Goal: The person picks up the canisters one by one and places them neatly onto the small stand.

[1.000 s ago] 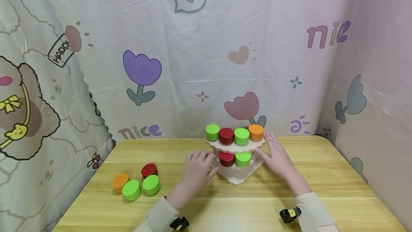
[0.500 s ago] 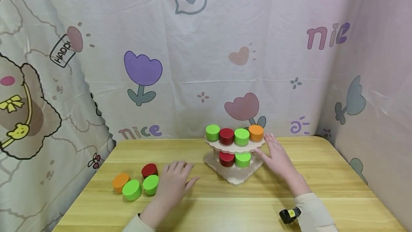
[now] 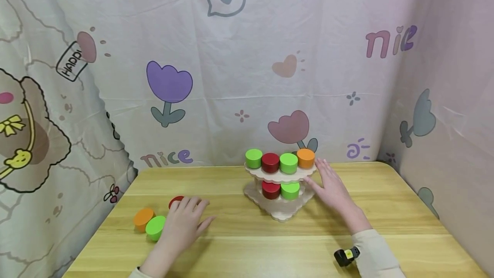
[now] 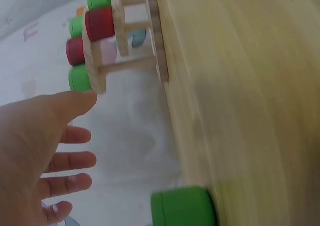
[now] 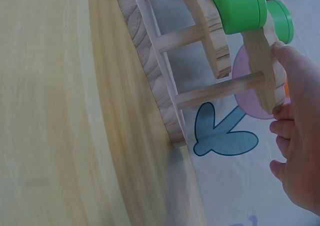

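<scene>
Wooden stand: on the table, right of centre before me, its scalloped boards [image 3: 283, 213] joined by wooden posts [image 5: 220, 89]; the side views show a base, a middle tier and a top tier.
Top tier: a green block [image 3: 253, 158], a dark red block [image 3: 270, 162], a second green block [image 3: 288, 163] and an orange block [image 3: 305, 158], in a row from left to right.
Middle tier: one dark red block [image 3: 271, 190] and one green block [image 3: 290, 190] side by side, partly covered by the board above.
My right hand [image 3: 335, 190]: at the stand's right corner, fingers stretched out and thumb spread from them, both touching the edge of the top board; how hard they press I cannot tell.
My left hand [image 3: 181, 226]: wide, thumb well apart from the fingers, nothing in its grasp, over the loose blocks and well apart from the stand.
Loose blocks: an orange one [image 3: 144, 220] just beside a green one [image 3: 156, 228], and a red one [image 3: 176, 202] half hidden behind my left fingers.
Below my left hand: a green block [image 4: 182, 206] on the table in the wrist view; which one, I cannot tell.
Right wrist: a black device [image 3: 346, 256] with a yellow patch, beside my pale sleeve [image 3: 376, 254].
Table: light wood [image 3: 270, 256], running back to the cloth.
Cloth: pale backdrop [image 3: 235, 59] printed with flowers, hearts and "nice".
</scene>
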The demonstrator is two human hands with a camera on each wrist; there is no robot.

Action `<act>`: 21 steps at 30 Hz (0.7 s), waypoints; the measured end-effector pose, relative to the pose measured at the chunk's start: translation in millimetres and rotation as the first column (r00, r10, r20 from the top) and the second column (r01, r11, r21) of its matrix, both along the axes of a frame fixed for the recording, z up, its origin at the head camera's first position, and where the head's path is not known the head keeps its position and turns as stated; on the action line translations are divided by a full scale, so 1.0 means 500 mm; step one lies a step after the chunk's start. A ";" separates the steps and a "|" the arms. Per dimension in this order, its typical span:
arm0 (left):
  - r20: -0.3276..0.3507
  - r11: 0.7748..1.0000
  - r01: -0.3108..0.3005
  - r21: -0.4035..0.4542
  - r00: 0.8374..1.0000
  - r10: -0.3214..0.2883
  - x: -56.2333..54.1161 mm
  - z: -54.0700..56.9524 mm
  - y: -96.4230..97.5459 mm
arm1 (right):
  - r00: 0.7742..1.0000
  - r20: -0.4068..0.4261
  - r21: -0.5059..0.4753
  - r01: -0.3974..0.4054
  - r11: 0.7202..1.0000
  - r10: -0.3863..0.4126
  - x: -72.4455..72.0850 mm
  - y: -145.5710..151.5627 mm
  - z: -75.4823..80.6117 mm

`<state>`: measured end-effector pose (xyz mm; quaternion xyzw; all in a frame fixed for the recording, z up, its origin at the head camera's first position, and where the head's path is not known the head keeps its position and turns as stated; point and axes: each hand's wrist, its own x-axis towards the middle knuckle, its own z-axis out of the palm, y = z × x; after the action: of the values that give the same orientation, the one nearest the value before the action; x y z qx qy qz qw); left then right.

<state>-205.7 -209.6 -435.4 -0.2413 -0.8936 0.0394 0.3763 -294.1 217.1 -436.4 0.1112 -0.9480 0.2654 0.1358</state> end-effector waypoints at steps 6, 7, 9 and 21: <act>0.043 1.000 0.030 -0.001 0.999 -0.030 -0.013 -0.012 -0.038 | 1.000 0.002 0.005 -0.001 1.000 0.001 0.000 0.004 0.001; 0.054 0.999 0.037 0.003 0.998 -0.037 -0.015 -0.014 -0.043 | 1.000 0.000 0.004 0.002 1.000 -0.002 0.001 0.005 0.002; 0.079 0.999 0.046 0.000 0.996 -0.045 -0.018 -0.017 -0.051 | 1.000 -0.007 0.005 0.008 1.000 -0.008 0.001 0.005 0.003; 0.220 0.999 -0.034 0.018 0.975 0.029 -0.027 -0.032 -0.105 | 1.000 0.010 -0.009 0.006 1.000 -0.005 -0.001 0.000 0.000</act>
<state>-219.3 -262.1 -451.2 -0.2259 -0.9339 0.0086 0.2770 -294.6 217.0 -436.5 0.1067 -0.9478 0.2696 0.1324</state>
